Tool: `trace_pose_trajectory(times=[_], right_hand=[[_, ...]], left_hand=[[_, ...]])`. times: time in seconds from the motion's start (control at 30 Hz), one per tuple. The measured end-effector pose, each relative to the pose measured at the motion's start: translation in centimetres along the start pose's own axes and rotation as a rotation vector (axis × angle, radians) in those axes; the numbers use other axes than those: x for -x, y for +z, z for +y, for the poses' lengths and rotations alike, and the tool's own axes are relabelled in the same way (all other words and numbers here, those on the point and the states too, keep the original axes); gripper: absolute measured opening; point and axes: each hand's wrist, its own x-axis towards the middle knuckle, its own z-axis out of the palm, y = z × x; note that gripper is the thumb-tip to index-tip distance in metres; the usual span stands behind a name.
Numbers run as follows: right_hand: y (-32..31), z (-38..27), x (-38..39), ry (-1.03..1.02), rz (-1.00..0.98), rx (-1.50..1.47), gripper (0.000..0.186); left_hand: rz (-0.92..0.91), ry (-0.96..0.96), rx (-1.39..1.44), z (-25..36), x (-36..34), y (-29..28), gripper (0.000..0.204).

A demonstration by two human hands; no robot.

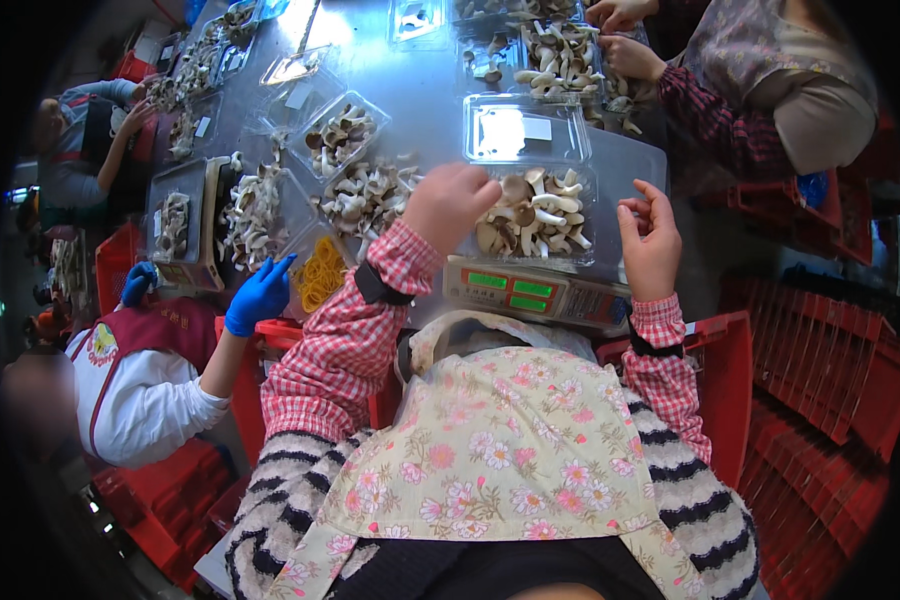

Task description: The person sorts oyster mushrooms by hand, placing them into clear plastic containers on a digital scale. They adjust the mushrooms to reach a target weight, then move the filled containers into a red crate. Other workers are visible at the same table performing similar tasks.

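A clear plastic box [588, 250] full of mushrooms [540, 212] rests on a digital scale [570, 299] with green-lit displays, right in front of me. Its transparent lid [480, 148] is folded back on the far side and bears a white label. My left hand [450, 208] is at the box's left edge, fingers curled closed; whatever they may hold is hidden. To the right of the box, my right hand [652, 240] hovers with thumb and fingers apart and nothing in it. Loose mushrooms [363, 192] lie in a heap beyond my left forearm.
Yellow rubber bands [322, 275] lie left of my forearm. A filled box [342, 138] stands behind the heap. On the left, a person wearing blue gloves [258, 297] is beside another scale [198, 272]. Someone handles mushrooms at far right. Red crates [810, 350] stand at right.
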Motion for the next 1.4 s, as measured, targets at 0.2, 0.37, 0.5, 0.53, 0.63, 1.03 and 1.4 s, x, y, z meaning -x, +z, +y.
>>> trace_pose_trajectory(times=[0.2, 0.37, 0.5, 0.53, 0.63, 1.03, 1.4], right_hand=[[0.7, 0.0, -2.1, -0.021, -0.056, 0.033, 0.026], [2.0, 0.9, -10.5, -0.235, -0.228, 0.159, 0.014], [6.5, 2.5, -19.4, -0.316, -0.341, 0.398, 0.016], [7.6, 2.7, -21.1, -0.325, -0.371, 0.492, 0.016], [11.1, 3.1, -24.9, -0.349, -0.410, 0.673, 0.016], [15.8, 1.8, -29.2, 0.106, -0.429, 0.906, 0.037], [6.1, 2.6, -24.5, 0.310, -0.679, -0.519, 0.015]], left_hand=[[0.108, -0.066, 0.147, 1.0, 0.5, -0.5, 0.026], [0.113, -0.131, 0.236, 1.3, 0.3, -0.3, 0.024], [0.167, -0.216, 0.229, 1.1, 0.7, -0.2, 0.023], [0.197, -0.254, 0.216, 1.1, 0.9, -0.2, 0.023], [0.209, -0.327, 0.219, 0.7, 1.9, -0.7, 0.023], [0.171, -0.568, 0.238, 0.6, 5.8, -0.9, 0.021], [0.245, -0.432, 0.232, 0.7, 3.4, -1.1, 0.021]])
